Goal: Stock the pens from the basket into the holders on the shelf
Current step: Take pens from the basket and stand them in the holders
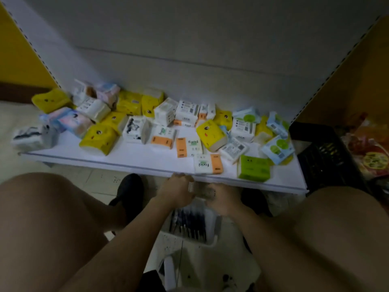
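A white basket point(212, 239) stands on the floor between my knees, with several dark pens point(189, 224) lying in it. Just above it, at the front edge of the white shelf point(134, 159), both hands hold a small clear container point(201, 190), which is blurred. My left hand point(176, 191) grips its left side with curled fingers. My right hand point(224, 202) grips it from the right and below. I cannot tell what is in the container.
Several tissue packs point(99, 139) in yellow, white, orange, green and blue lie scattered over the shelf. A black crate point(328, 157) sits at the right, with colourful packets point(374, 159) behind it. Yellow side panels point(19, 55) flank the shelf. My dark shoe point(128, 190) rests on the tiled floor.
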`<state>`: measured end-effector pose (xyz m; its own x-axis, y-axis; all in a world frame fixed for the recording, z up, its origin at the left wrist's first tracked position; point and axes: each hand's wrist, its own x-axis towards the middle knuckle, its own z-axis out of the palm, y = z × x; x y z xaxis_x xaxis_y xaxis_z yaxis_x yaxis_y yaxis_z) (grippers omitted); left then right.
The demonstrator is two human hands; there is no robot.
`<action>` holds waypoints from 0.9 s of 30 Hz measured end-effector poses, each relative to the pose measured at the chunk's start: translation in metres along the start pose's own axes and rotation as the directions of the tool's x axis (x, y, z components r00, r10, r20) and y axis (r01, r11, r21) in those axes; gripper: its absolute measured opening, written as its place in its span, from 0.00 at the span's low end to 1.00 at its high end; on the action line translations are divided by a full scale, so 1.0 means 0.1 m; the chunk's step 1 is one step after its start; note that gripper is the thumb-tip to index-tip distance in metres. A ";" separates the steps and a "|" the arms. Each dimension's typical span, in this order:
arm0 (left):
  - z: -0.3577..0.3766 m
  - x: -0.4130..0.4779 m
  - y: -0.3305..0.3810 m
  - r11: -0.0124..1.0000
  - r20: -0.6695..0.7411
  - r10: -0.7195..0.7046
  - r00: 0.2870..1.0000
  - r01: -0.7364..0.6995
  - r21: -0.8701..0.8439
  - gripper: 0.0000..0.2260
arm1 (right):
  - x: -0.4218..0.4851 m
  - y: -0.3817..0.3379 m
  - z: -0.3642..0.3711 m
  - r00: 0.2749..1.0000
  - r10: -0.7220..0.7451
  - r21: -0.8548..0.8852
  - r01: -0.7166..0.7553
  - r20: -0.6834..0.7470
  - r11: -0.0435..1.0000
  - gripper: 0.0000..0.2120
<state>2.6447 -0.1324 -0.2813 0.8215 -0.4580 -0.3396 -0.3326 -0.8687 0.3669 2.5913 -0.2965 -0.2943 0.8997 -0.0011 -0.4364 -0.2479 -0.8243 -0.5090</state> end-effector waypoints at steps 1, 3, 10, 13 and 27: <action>0.05 0.03 -0.04 1.000 0.044 -0.022 0.999 0.023 -0.021 0.24 | 0.04 0.05 0.05 0.999 0.033 -0.012 -0.032 0.027 0.999 0.23; 0.16 0.07 -0.14 0.997 0.116 -0.060 0.991 0.066 -0.049 0.22 | 0.12 0.15 0.11 0.993 0.090 -0.023 -0.089 0.073 0.996 0.23; 0.97 0.22 -0.53 0.959 0.326 -0.177 0.929 0.238 -0.156 0.13 | 0.40 0.47 0.50 0.959 0.169 0.026 -0.179 0.229 0.983 0.15; 1.34 0.33 -0.64 0.944 0.353 -0.165 0.921 0.251 -0.216 0.14 | 0.44 0.57 0.69 0.933 0.214 0.058 -0.240 0.288 0.969 0.18; 2.17 0.63 -0.79 0.873 0.484 -0.180 0.856 0.365 -0.322 0.21 | 0.45 0.85 1.12 0.857 0.361 0.051 -0.407 0.368 0.912 0.19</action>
<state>2.6223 -0.1339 -0.5197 0.5392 -0.3271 -0.7761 0.1587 -0.8655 0.4750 2.5711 -0.3030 -0.4401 0.5489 -0.0905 -0.8310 -0.6105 -0.7225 -0.3246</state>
